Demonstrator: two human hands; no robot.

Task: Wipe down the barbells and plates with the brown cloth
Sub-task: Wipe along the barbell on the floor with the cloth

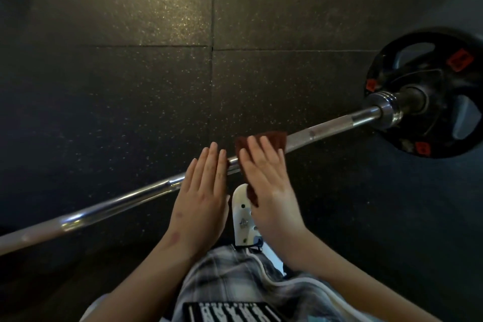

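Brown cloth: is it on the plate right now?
No, the brown cloth lies over the bar under the right hand, apart from the plate.

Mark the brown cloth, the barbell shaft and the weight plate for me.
brown cloth (273,138): head view, its uncovered far corner.
barbell shaft (339,124): head view, bare chrome right of the cloth.
weight plate (389,55): head view, its black upper-left rim.

I see a gym: dark speckled rubber tiles (130,60) meet in straight seams underfoot, and a steel barbell (125,202) lies across them with a black plate (441,138) on its end.
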